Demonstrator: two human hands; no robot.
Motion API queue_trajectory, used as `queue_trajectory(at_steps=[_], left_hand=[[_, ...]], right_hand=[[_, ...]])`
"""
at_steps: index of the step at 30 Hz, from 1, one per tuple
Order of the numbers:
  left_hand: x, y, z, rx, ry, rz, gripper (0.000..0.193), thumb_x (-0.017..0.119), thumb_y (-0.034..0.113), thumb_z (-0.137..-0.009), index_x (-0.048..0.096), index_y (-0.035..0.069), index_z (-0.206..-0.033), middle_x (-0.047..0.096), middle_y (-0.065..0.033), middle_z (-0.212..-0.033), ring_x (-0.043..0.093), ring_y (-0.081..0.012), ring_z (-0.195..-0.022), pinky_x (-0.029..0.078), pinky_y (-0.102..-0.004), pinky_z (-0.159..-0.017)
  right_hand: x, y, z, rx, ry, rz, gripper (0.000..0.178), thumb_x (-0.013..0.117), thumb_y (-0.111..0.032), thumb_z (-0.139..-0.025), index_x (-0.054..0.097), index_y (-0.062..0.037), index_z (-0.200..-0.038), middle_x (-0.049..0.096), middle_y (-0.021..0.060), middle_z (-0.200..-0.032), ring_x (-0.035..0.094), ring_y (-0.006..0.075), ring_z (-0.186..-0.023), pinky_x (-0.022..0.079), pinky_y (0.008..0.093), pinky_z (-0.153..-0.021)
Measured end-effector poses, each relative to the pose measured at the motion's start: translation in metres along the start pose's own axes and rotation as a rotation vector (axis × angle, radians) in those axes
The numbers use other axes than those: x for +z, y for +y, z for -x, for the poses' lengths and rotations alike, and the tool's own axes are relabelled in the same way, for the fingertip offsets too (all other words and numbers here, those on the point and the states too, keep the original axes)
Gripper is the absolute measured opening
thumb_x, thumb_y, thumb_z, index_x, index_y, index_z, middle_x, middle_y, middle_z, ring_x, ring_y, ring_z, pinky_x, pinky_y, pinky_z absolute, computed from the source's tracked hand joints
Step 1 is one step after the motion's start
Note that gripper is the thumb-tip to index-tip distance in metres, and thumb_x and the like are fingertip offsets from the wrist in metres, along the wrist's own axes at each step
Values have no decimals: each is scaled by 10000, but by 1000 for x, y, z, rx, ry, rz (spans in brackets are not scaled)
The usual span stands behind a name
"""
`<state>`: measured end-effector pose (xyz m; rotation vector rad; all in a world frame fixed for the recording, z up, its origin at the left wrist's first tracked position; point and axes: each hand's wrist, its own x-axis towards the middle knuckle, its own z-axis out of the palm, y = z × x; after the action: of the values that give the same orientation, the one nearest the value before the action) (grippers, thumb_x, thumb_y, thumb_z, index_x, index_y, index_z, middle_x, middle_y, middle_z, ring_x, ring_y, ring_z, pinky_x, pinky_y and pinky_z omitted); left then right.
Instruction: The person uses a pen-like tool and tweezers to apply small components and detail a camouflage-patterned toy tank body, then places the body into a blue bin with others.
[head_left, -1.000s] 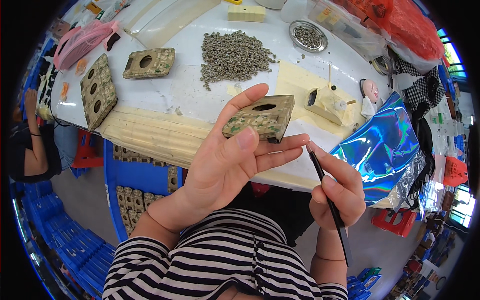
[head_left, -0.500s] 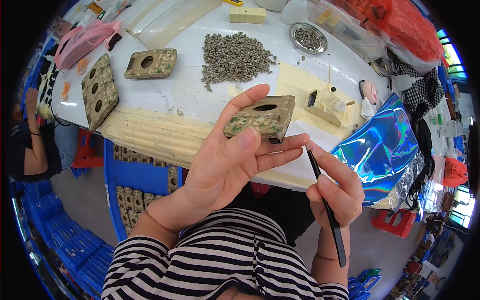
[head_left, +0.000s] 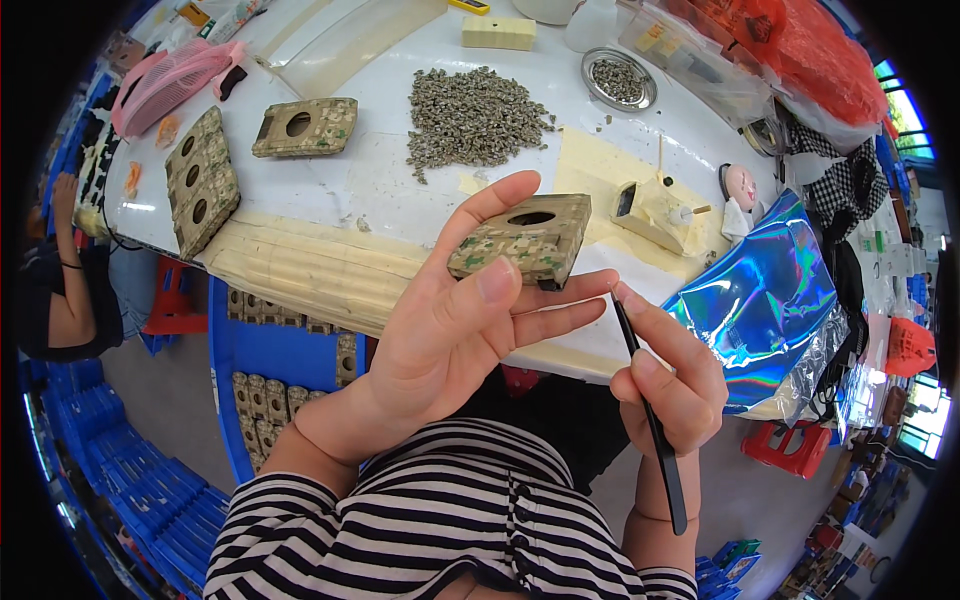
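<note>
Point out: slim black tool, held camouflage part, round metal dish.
Slim black tool (head_left: 662, 450): head view, lower shaft.
Held camouflage part (head_left: 533, 246): head view, face below hole.
Round metal dish (head_left: 633, 105): head view, lower rim.

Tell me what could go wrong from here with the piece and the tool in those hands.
The slim black tool in the right hand has its tip close to a left fingertip; a slip could poke it.

The left hand alone holds the camouflage toy tank hull off the table, so a loosened grip might drop it.

The pile of small parts lies loose; a bump could scatter it.
</note>
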<state>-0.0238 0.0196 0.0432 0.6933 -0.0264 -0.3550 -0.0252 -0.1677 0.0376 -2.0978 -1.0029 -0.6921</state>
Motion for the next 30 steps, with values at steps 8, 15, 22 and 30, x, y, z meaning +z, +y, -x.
queue_trajectory(at_steps=[8, 15, 22, 30], left_hand=[[0, 0, 0, -3, -2, 0, 709, 450, 434, -928, 105, 95, -1447, 352, -190, -1401, 408, -450, -1235, 351, -517, -1045], [0, -1, 0, -4, -8, 7, 703, 446, 433, -930, 106, 99, -1448, 348, -191, -1404, 404, -450, -1238, 347, -522, -1045], [-1, -1, 0, -2, -12, 12, 705, 450, 431, -930, 105, 101, -1449, 348, -187, -1406, 402, -451, -1239, 341, -524, -1049], [-1, -2, 0, -4, 0, -8, 727, 472, 442, -915, 112, 101, -1447, 359, -173, -1402, 413, -446, -1233, 341, -526, -1047]], right_hand=[[1, 1, 2, -15, 9, 11, 329, 705, -166, -781, 487, -25, -983, 621, 229, -1017, 672, 332, -829, 554, 309, -542], [1, 1, 2, -17, 15, 18, 328, 707, -167, -779, 482, -28, -973, 622, 230, -1013, 673, 332, -823, 553, 303, -538], [1, 1, 1, -19, 9, 23, 329, 709, -173, -776, 482, -27, -963, 622, 230, -998, 674, 339, -823, 559, 314, -537], [1, 2, 1, -6, 21, -3, 308, 695, -172, -790, 485, -27, -963, 625, 238, -993, 674, 344, -806, 571, 325, -560]])
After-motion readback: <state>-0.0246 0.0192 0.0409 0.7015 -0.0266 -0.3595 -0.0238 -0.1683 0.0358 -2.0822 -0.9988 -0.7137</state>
